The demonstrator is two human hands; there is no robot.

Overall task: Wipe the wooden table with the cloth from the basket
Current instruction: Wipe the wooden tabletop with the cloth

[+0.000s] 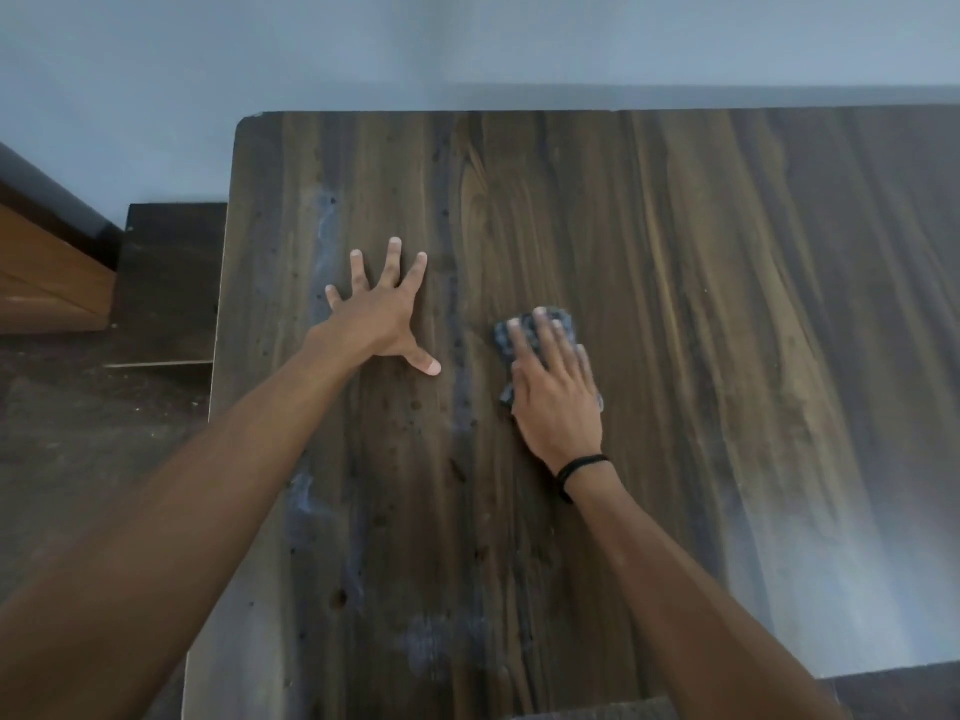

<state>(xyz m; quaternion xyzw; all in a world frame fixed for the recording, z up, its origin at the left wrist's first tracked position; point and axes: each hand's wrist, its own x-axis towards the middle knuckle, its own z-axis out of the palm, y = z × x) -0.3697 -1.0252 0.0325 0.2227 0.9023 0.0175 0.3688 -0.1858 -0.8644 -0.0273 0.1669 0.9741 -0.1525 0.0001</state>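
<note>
We are reaching both bare forearms in from the near edge over the dark wooden surface [727, 304]. Closest to us, a pale dusty smear [441, 646] is showing on the wood between our arms, and small dark specks are dotting the grain around it. A little farther on, a black band [579, 470] is circling our right wrist.

Beyond it, our right hand [558, 402] is lying palm down on the cloth [503, 339], its fingers stretched out fairly straight and pressing the fabric flat against the wood rather than curling round it. The fingertips are slightly blurred. The cloth is a grey-blue patterned rag, bunched under the palm near the middle of the surface and peeking out past the fingertips and along both sides of the hand.

Just to the left and apart from the cloth, our left hand [382, 317] is resting released on the bare wood, fingers spread wide, grasping nothing. A second pale streak [324, 236] is running along the grain beside it.

Farther off, the surface's far edge is meeting a light blue-grey wall [467, 44]. To the left, a dark floor [78, 433] is lying below.
</note>
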